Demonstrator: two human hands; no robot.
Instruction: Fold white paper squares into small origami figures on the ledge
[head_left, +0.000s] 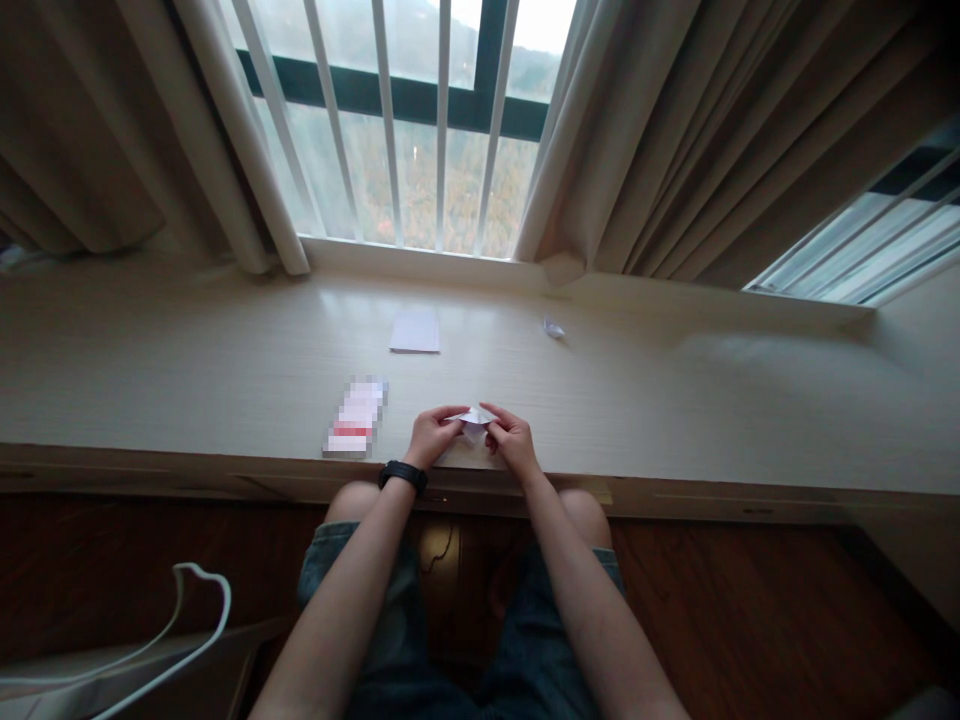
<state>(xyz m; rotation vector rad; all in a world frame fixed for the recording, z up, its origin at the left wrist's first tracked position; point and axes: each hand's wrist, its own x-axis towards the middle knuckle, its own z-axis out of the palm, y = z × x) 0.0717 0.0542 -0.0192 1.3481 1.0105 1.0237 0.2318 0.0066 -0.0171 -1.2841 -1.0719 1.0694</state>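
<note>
A small folded piece of white paper [474, 421] is held between both my hands just above the near edge of the pale windowsill ledge [225, 370]. My left hand [431, 437], with a black watch on its wrist, pinches the paper's left side. My right hand [511, 440] pinches its right side with closed fingers. Both hands touch the paper and sit close together.
A flat white paper sheet [415, 331] lies further back on the ledge. A tiny folded paper piece [553, 328] rests to its right. A blurred white-and-red card [355, 418] lies left of my hands. Curtains and a barred window [420, 130] stand behind. A white bag handle [187, 620] lies lower left.
</note>
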